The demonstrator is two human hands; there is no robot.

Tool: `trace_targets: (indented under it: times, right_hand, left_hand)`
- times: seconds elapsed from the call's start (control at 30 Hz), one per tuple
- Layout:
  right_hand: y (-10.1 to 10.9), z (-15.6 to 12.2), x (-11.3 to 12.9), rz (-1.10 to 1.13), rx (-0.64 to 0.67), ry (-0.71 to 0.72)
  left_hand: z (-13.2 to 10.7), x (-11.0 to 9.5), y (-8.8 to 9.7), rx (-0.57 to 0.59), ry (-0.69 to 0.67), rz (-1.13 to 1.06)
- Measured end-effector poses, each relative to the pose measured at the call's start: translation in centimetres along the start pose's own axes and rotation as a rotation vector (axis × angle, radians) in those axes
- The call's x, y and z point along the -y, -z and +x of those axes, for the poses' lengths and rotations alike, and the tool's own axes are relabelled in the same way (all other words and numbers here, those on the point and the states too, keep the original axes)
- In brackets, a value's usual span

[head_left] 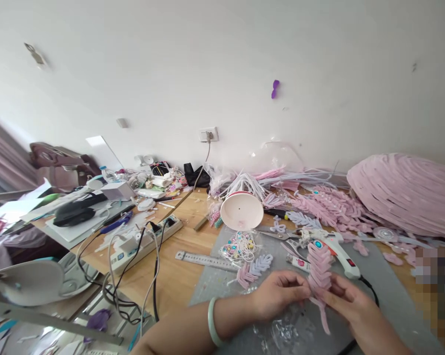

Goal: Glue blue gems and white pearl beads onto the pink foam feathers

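You are looking at a wooden table (187, 229) where a white glue gun (337, 249) is lying on a gray mat (390, 291), a metal ruler (205, 260) is resting near a power strip (144, 241), and a tipped paper cup (241, 210) is facing you.

Stood upright as a pink, fuzzy, feather-shaped braid of bent pipe cleaners (319, 264), pinched near its base between left hand (278, 294) and right hand (350, 299), one loose stem trailing down just above a grey mat (215, 291).
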State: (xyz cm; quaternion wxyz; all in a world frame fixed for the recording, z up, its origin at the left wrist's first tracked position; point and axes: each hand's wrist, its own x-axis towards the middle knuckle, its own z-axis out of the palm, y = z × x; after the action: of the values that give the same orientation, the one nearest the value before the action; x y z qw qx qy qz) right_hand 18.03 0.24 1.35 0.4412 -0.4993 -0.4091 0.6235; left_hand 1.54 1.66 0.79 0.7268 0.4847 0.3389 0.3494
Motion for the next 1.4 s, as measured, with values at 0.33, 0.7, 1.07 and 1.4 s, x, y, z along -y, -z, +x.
trace_targets:
  times: [0.33,0.7,1.07,1.4]
  right_hand:
    - [-0.1,-0.1,0.1,-0.059,0.045,0.049]
    - [-0.2,-0.3,0.0,-0.076,0.039,0.007]
    - [0.0,0.0,-0.2,-0.119,-0.008,0.021]
    - [-1.0,-0.7,-0.5,0.228,0.017,-0.086]
  left_hand:
    - [0.2,0.4,-0.1,-0.041,-0.025,-0.072]
    - [0.3,0.5,0.0,-0.075,-0.027,-0.104]
    - [0.3,0.2,-0.1,-0.043,0.005,-0.111]
    - [-0.2,0.0,-0.2,-0.057,-0.032,-0.099]
